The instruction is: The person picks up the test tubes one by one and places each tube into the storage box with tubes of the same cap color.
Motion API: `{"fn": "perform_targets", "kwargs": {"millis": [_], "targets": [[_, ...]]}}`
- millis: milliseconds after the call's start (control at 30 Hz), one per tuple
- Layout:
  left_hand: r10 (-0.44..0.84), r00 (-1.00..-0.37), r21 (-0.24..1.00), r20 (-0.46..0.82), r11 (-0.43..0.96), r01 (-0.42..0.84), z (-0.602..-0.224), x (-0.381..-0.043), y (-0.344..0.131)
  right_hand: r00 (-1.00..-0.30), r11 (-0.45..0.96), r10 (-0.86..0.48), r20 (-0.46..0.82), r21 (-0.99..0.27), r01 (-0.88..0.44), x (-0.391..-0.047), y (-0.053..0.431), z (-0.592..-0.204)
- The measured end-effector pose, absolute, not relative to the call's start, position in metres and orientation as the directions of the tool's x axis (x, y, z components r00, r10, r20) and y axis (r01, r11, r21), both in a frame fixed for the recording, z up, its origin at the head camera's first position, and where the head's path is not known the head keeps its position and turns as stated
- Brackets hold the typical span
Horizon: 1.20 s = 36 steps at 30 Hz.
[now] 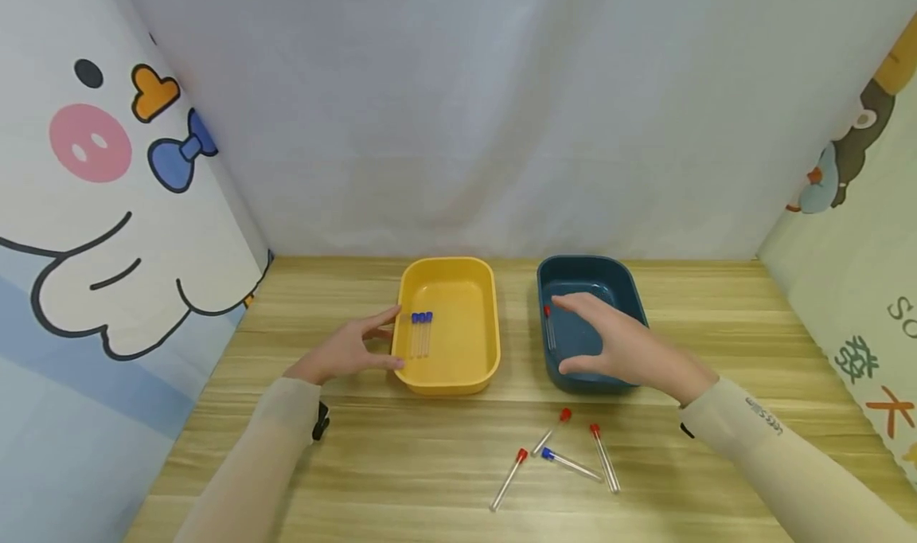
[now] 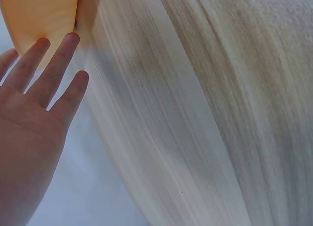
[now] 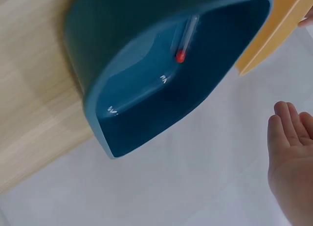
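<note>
My left hand [image 1: 351, 348] is at the left wall of a yellow bin [image 1: 496, 344], fingertips and thumb touching or very close to its rim. Inside that bin, test tubes with blue caps [image 1: 422, 336] lie side by side along the left. Over a dark blue bin [image 1: 634, 296] hovers my right hand [image 1: 630, 348], thumb and fingers spread apart with nothing between them. Along the left wall of the blue bin lies a red-capped test tube [image 1: 550, 330], which the right wrist view shows as well. The left wrist view has the left fingers [image 2: 63, 59] extended beside the yellow wall.
In front of the bins, red-capped test tubes [image 1: 509, 479] and a blue-capped test tube [image 1: 571, 464] lie scattered on the wood-grain table [image 1: 387, 479]. A pale curtain [image 1: 444, 129] hangs behind the bins. Printed panels [image 1: 107, 288] flank the table.
</note>
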<state>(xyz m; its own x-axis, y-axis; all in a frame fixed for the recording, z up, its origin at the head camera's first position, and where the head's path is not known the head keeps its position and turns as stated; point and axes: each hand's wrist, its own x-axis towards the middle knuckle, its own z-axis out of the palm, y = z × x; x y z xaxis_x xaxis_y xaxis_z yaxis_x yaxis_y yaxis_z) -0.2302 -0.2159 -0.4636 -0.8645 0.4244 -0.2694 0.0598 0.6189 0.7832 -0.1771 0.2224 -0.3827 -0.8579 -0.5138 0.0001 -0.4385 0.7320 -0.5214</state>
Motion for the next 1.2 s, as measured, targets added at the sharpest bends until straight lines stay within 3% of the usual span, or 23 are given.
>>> {"fn": "perform_targets", "kwargs": {"millis": [433, 800, 1000, 1200], "targets": [[0.423, -0.866, 0.785, -0.265, 0.616, 0.061, -0.463, -0.230, -0.218, -0.801, 0.672, -0.586, 0.121, -0.479, -0.565, -0.138, 0.224, -0.399], [0.425, -0.867, 0.783, -0.260, 0.619, 0.069, -0.463, -0.229, -0.216, -0.705, 0.577, -0.622, 0.340, -0.409, -0.707, -0.114, 0.231, -0.427], [0.435, -0.866, 0.793, -0.246, 0.605, 0.078, -0.460, -0.229, -0.214, -0.703, 0.531, -0.629, 0.331, -0.478, -0.700, -0.106, 0.235, -0.445], [0.424, -0.867, 0.782, -0.260, 0.619, 0.068, -0.460, -0.228, -0.214, -0.710, 0.554, -0.643, 0.287, -0.466, -0.690, -0.098, 0.232, -0.458]]}}
